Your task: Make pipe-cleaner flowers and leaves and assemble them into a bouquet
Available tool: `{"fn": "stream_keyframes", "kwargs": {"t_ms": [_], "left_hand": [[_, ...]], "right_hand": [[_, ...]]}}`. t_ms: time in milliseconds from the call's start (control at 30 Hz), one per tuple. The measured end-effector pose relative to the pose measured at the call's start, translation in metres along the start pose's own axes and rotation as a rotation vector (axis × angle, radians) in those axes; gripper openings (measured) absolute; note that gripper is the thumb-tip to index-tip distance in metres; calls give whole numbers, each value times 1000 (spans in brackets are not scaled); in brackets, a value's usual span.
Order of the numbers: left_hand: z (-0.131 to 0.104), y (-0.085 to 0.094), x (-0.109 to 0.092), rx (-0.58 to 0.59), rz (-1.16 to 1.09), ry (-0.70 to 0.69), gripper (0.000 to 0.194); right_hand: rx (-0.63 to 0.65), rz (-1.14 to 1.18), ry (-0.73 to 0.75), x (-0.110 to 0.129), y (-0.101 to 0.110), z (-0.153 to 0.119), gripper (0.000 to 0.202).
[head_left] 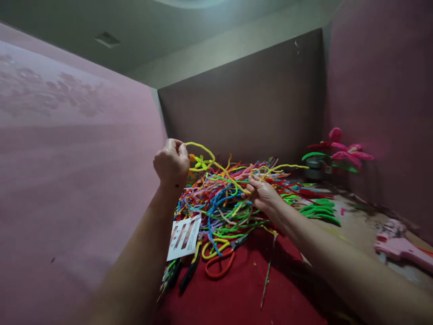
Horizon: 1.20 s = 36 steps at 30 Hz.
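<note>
Person's L hand [172,161], nearly a fist, has its grip closed on a yellow fuzzy strand [221,168]; R hand [264,194] pinches yellow too, btwn thumb & fingers. Can't tell if it's 1 pc or 2. Strand arcs btwn hands, over the multicolor heap [219,201]. Scissors [220,267] w/ red & yellow handles lie at heap's near edge, nr white card [185,237]. Far R: pink glue gun [401,248] on desk [356,230], pink flower [352,154] beyond.
</note>
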<state>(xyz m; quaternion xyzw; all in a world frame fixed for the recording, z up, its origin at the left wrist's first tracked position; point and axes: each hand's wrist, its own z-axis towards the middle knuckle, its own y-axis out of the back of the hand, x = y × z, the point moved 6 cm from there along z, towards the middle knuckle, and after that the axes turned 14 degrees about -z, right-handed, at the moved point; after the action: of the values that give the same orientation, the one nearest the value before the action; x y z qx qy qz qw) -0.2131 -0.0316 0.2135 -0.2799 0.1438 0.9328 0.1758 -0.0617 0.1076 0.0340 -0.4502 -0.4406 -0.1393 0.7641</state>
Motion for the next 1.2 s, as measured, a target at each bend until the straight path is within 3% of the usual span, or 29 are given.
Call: {"fn": "stream_keyframes", "kwargs": {"t_ms": [167,267,333,400,467,567,667,733,800,967,1100,1200], "left_hand": [[13,12,19,-63,75,-33,11],[15,15,29,-82,-34,19,11],[3,5,25,-30,-183,38,11],[-26,-15,11,125,-326,25,11],[-69,-41,-6,359,-375,7,11],[-141,-71,-27,709,-260,-114,11],[-185,-80,-29,925,-292,-120,16],[-192,-78,-23,976,-335,-42,16],[-187,-74,-13,988,-381,120,17],[-170,-73,7,897,-503,556,38],[-190,-97,-2,994,-609,555,46],[-215,-115,-11,1078,-728,569,73]], "right_hand": [[132,-16,-6,19,7,-26,6],[147,-63,-86,24,12,-42,9],[126,-93,-168,19,13,-53,11],[75,-70,-229,10,10,-63,12],[28,14,-263,1,7,-71,15],[28,112,-278,-11,2,-77,22],[-4,81,-257,-16,7,-78,19],[-32,65,-227,-14,11,-78,17],[-61,21,-146,-9,14,-78,20],[-193,-202,81,2,19,-82,31],[-311,-415,220,8,22,-90,31],[-366,-441,214,10,26,-93,30]]}}
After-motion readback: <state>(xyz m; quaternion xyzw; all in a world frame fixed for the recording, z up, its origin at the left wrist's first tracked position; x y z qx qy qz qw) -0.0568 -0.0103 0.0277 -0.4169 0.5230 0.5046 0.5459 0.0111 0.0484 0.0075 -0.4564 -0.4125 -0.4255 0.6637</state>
